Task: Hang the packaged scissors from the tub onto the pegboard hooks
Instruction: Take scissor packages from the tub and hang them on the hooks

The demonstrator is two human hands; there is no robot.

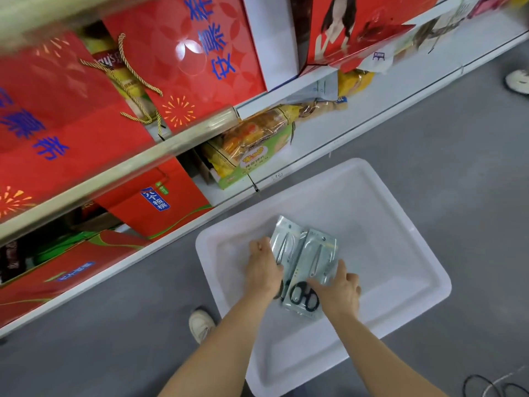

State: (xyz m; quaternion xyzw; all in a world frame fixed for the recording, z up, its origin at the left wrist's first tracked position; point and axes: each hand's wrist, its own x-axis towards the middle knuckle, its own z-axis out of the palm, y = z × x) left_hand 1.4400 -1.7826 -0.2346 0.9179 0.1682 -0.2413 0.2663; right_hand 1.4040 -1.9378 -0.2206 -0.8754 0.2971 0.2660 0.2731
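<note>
A white plastic tub (400,224) stands on the grey floor below me. Inside it are two packaged scissors with black handles in silvery blister packs. My left hand (263,267) grips the left pack (284,239) along its left edge. My right hand (337,290) grips the right pack (317,259) near its lower right side, beside the black handles (303,298). The two packs overlap a little. No pegboard or hooks show in the head view.
Store shelves with red gift boxes (71,124) and snack bags (252,144) run along the left and top. My shoe (200,325) is left of the tub. Another person's shoe (516,81) is at the far right. Black cables (492,388) lie at the bottom right.
</note>
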